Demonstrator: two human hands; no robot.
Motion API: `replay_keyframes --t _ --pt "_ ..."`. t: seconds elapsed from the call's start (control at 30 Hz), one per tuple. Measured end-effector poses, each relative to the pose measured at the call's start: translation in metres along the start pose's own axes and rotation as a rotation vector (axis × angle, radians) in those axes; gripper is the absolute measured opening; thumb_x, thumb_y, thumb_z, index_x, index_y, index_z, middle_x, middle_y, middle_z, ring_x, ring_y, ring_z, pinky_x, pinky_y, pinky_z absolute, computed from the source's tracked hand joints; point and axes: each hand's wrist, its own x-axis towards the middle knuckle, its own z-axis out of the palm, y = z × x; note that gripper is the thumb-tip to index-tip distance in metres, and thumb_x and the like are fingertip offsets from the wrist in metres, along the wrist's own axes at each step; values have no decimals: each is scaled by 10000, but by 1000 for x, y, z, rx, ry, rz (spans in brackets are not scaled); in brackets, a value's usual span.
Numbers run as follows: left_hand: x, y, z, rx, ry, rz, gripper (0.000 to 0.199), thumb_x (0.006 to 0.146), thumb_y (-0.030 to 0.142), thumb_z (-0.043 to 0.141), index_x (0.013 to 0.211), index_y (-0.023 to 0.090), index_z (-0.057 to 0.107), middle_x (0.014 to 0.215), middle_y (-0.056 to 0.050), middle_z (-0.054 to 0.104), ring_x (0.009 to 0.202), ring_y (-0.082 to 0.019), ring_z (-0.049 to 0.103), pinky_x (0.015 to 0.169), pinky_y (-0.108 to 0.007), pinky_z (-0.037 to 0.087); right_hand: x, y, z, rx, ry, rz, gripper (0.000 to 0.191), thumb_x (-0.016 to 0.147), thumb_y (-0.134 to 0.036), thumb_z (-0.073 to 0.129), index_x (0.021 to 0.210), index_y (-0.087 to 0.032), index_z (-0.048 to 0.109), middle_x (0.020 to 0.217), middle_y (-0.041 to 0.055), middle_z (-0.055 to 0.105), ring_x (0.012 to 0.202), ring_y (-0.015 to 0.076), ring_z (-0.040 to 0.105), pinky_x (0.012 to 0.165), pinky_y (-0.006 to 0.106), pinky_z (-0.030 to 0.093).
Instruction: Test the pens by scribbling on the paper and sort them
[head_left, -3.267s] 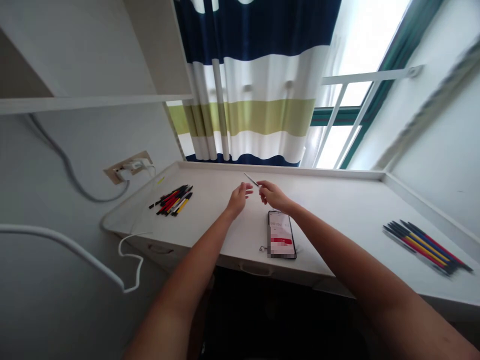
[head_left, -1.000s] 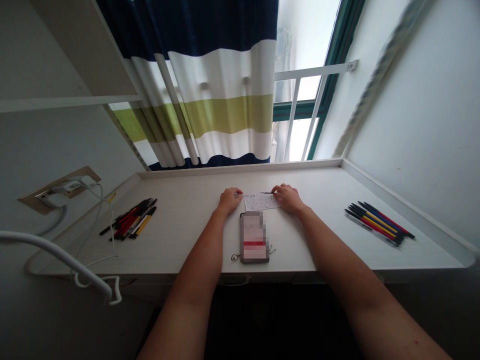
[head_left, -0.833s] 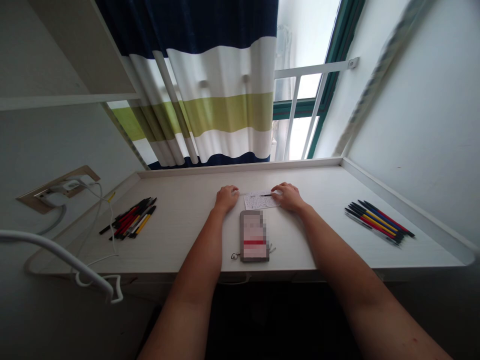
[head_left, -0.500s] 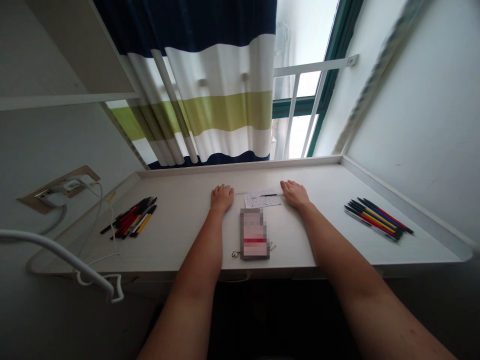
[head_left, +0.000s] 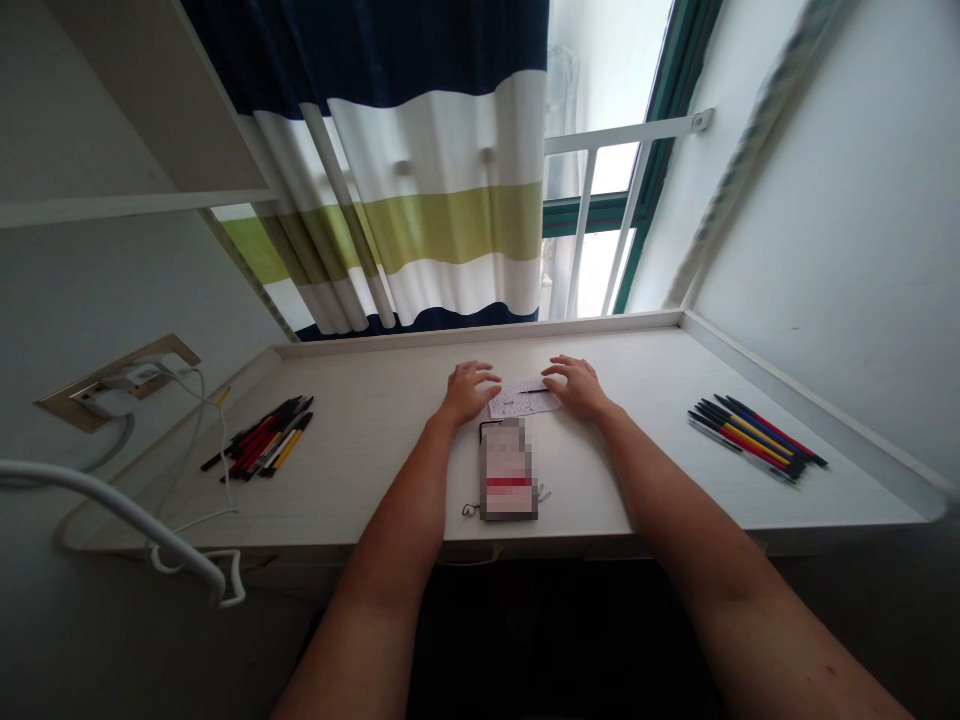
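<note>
Both hands open on the desk, either side of a paper slip.

Left hand: open, fingers spread, just beside the slip's left edge, holding nothing. Right hand: open, fingers slightly curved, at the right edge, empty as far as visible. Thin black pen lies on the slip. Pixelated phone just below, on white desk; loose pens left, aligned pens right.

We are showing a bare left forearm ending in a broad left hand, and a bare right forearm ending in a right hand, with small dark specks dotting the skin toward the right elbow.
</note>
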Motion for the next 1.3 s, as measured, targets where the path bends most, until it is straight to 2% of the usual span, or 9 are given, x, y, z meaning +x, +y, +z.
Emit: replay_keyframes --t 0.1,0.17,0.37,0.63,1.0,1.3 --pt "0 13 5 -15 -163 97 157 902 381 704 976 315 826 1393 8 672 1437 -297 410 1251 -511 257 0 -12 1 -5 -83 -136 207 953 -315 629 1052 -273 806 1442 65 636 1447 275 449 1248 547 171" --pt "0 17 7 -8 -197 96 136 887 371 721 936 314 834 1375 8 683 1436 -303 411 1251 -517 253 0 -18 2 -13 -111 -158 191 948 -287 632 998 -266 815 1371 70 676 1397 283 491 1231 544 207" --pt "2 15 11 -24 -146 28 120 873 342 726 892 303 838 1294 1 728 1362 -299 476 1215 -513 306 -1 -26 -2 -10 -156 -194 179 933 -284 655 985 -265 825 1262 76 708 1290 312 529 1126 502 354" --pt "6 9 22 -31 -100 -13 109 858 335 741 899 299 835 1224 1 755 1279 -280 534 1168 -474 361 -4 -37 1 -17 -162 -247 175 943 -278 652 975 -259 823 1197 86 721 1211 308 550 1088 489 362" --pt "4 7 12 -22 -100 -88 176 883 369 697 963 283 828 1248 -18 744 1283 -303 525 1162 -490 366 -5 -34 -2 -35 -177 -189 194 959 -264 633 1010 -248 820 1182 98 726 1190 300 575 1063 467 374" --pt "5 4 16 -37 -110 -75 169 871 401 716 944 303 834 1207 -11 759 1280 -303 535 1174 -490 361 -6 -56 2 -65 -204 -216 233 987 -269 590 1035 -240 816 1168 112 726 1173 295 592 1055 452 382"
